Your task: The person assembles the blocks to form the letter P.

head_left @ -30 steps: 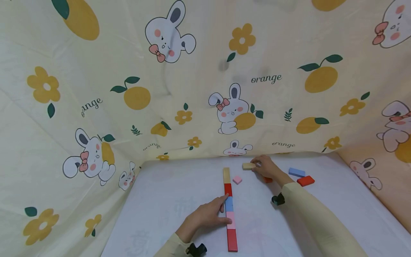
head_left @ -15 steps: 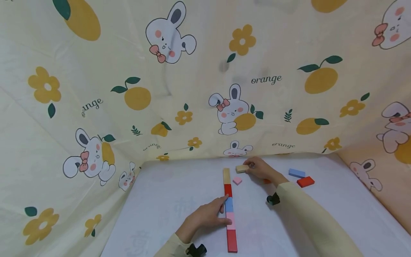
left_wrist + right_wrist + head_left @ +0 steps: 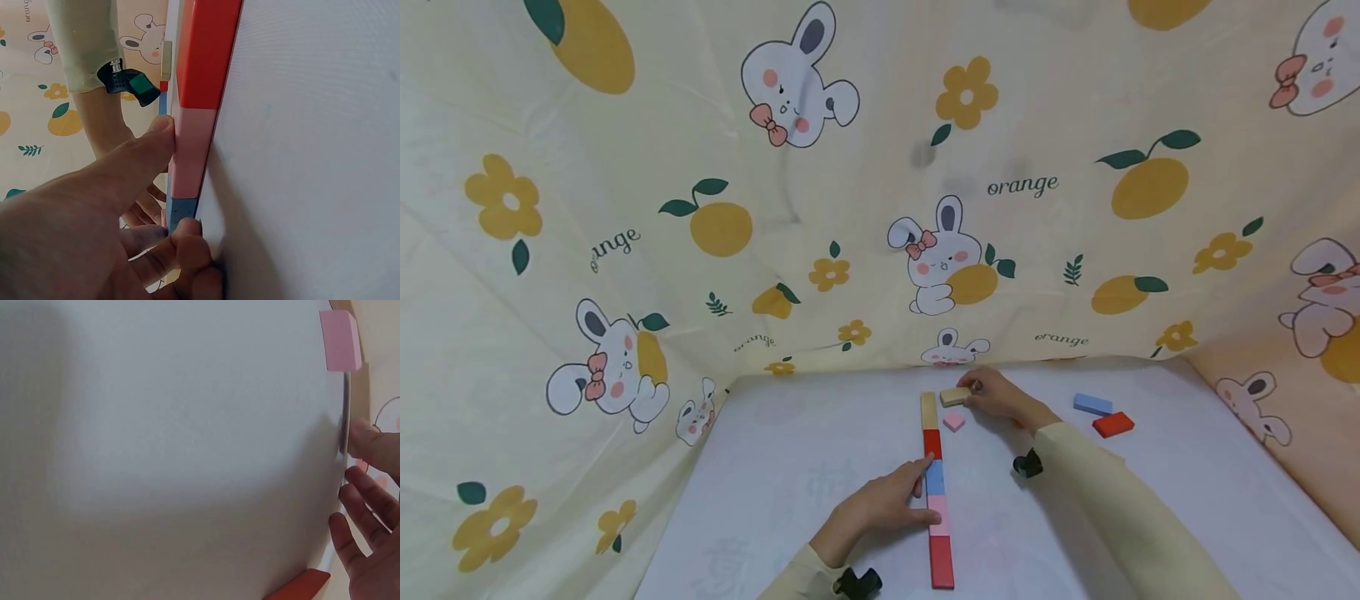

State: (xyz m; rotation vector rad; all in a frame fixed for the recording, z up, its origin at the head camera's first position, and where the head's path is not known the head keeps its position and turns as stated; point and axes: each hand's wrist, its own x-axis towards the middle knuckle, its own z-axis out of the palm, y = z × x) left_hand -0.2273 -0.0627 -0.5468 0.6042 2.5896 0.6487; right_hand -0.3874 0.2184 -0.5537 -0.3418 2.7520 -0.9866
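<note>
Toy blocks lie end to end in a row on the white table: a near red block (image 3: 942, 562), a pink block (image 3: 939, 504), a blue block (image 3: 935, 477), another red block (image 3: 932, 443) and a beige block (image 3: 928, 411) at the far end. My left hand (image 3: 880, 504) rests against the row from the left, index finger near the red-blue joint. In the left wrist view its thumb (image 3: 161, 128) touches the pink block. My right hand (image 3: 1000, 395) pinches a second beige block (image 3: 952, 397), just right of the row's far end. A small pink block (image 3: 953, 422) lies beside it.
A loose blue block (image 3: 1092, 404) and a red block (image 3: 1113, 424) lie to the right. An orange-red block (image 3: 300, 586) is mostly hidden by the right arm in the head view. Behind the table hangs a patterned cloth (image 3: 865, 275).
My right hand has moved left and slightly nearer with the beige block, bringing it close to the row's far end. The left hand and the row have stayed in place.
</note>
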